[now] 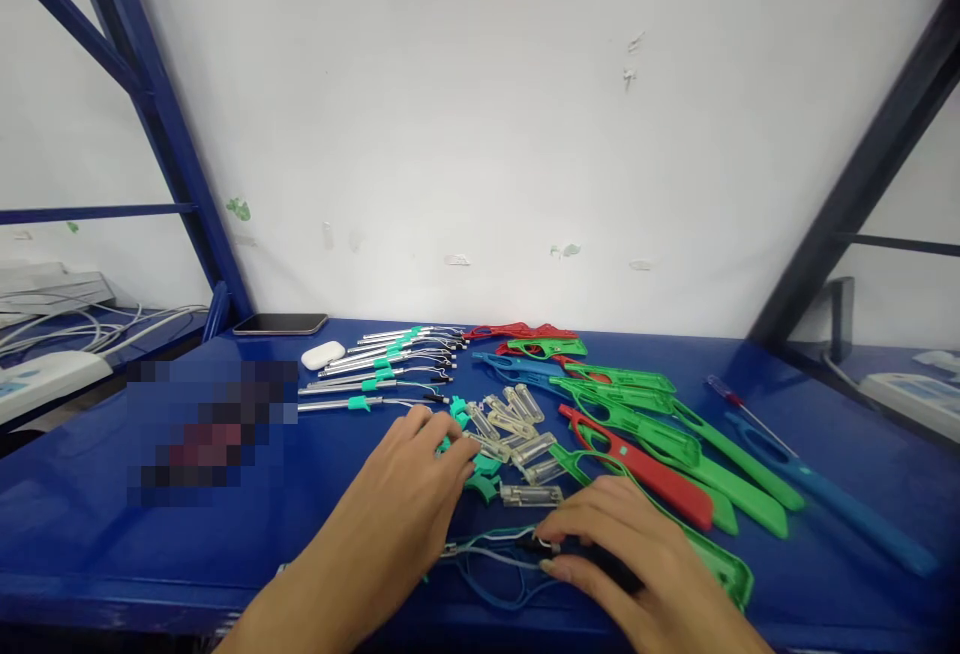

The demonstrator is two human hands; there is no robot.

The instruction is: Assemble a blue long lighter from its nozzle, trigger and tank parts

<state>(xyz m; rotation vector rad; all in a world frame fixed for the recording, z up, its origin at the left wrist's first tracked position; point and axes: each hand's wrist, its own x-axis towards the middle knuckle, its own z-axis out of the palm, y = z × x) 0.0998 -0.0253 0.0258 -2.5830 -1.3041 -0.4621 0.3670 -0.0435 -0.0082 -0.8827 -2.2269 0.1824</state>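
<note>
My left hand [409, 489] reaches into a small pile of teal plastic trigger pieces [484, 484], its fingers curled and closed on one of them, which the fingers partly hide. My right hand [626, 544] is closed, thumb and fingertips pinching a small black igniter [534, 542] with thin white wires. This igniter lies over a blue lighter shell half [495, 584] at the table's near edge. Between the hands are several clear lighter fuel tanks [531, 496]. Green shell halves [731, 569] lie partly under my right hand.
Several metal lighter tubes with wires [375, 386] lie in a row at the back left. Red [645, 474], green and blue lighter shells [840, 504] spread to the right, near a screwdriver [731, 396]. A phone [281, 324] and a white case [323, 355] lie at the back left.
</note>
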